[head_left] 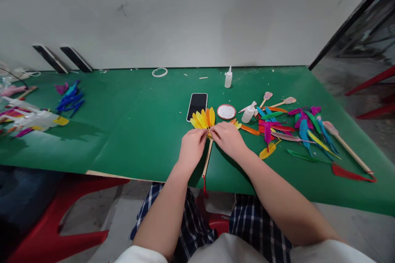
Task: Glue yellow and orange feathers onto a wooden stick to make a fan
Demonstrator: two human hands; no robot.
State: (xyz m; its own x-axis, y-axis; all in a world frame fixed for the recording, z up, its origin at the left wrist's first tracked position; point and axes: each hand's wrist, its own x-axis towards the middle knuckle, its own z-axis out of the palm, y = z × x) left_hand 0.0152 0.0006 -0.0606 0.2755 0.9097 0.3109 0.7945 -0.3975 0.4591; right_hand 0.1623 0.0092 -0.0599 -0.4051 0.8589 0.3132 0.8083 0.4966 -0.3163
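A small feather fan (pixel 203 118) with yellow and orange feathers lies before me on the table, its wooden handle (pixel 207 159) pointing towards me and ending in a red tassel (pixel 205 189). My left hand (pixel 194 144) pinches the fan at the base of the feathers, fingers closed. From the other side my right hand (pixel 230 139) is closed at the same spot, its fingertips meeting those of the left. What exactly lies between the fingertips is hidden. More yellow-orange feather tips (pixel 236 123) show just behind my right hand.
Behind the fan are a phone (pixel 197 104), a round white lid (pixel 226 111) and two glue bottles (pixel 228 79) (pixel 248 113). Loose coloured feathers (pixel 277 129) and a tasselled stick (pixel 348 148) lie right. Blurred whitish things (pixel 37 118) and blue feathers (pixel 70 98) are left.
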